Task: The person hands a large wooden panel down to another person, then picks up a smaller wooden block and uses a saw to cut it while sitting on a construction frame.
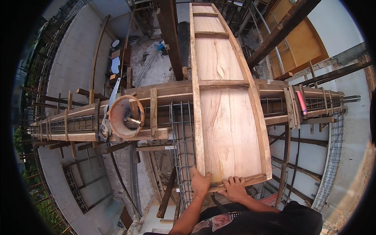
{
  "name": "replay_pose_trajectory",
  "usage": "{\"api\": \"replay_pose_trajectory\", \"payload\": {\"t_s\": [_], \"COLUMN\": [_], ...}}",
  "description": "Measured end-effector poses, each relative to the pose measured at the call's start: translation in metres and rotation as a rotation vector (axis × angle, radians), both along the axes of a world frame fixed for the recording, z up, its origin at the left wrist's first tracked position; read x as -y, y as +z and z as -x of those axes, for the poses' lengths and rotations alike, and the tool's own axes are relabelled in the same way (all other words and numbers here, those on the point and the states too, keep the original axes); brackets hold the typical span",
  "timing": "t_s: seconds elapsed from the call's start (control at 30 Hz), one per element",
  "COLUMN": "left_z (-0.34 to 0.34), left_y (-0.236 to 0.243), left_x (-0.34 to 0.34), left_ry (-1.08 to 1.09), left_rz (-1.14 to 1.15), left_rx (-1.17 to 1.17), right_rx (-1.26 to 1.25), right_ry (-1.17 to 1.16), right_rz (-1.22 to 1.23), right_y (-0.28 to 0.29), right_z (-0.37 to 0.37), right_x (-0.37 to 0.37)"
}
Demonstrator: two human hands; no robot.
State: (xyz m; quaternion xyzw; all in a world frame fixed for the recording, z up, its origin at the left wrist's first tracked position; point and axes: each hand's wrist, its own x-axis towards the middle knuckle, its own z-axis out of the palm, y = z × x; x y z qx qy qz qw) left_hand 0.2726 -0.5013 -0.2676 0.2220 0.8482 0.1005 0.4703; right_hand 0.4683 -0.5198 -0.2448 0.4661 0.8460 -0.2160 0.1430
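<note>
A long plywood form panel (225, 117) with wooden battens along its sides and across it stretches away from me, lying over the timber beam formwork (164, 92). My left hand (200, 181) grips its near left corner. My right hand (235, 187) lies flat on the near end batten, fingers over the edge. A steel rebar cage (181, 137) runs down just left of the panel, under my left hand.
An orange-brown bucket (125, 116) with a hammer inside sits on the formwork to the left, a hand saw (109, 107) beside it. A pink spirit level (302, 102) rests on the right formwork. Dark scaffold timbers (278, 33) cross above. Open drops lie below on both sides.
</note>
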Motion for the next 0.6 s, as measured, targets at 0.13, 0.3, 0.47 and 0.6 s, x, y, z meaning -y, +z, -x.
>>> {"api": "replay_pose_trajectory", "payload": {"t_s": [0.13, 0.3, 0.47, 0.6], "left_z": [-0.003, -0.001, 0.007, 0.009], "left_y": [-0.036, -0.033, -0.019, -0.026], "left_x": [0.019, 0.031, 0.015, 0.019], "left_ry": [-0.057, -0.014, -0.023, -0.035], "left_rz": [-0.014, -0.009, -0.013, -0.001], "left_rx": [-0.051, -0.080, 0.012, 0.014], "right_rx": [-0.254, -0.185, -0.502, -0.471], "right_ry": [-0.083, -0.617, -1.350, -1.292], "right_rz": [0.354, -0.365, 0.505, 0.368], "right_y": [-0.009, -0.019, -0.116, -0.129], "right_z": [-0.020, -0.075, -0.153, -0.154], "right_x": [-0.034, -0.197, -0.251, -0.246]}}
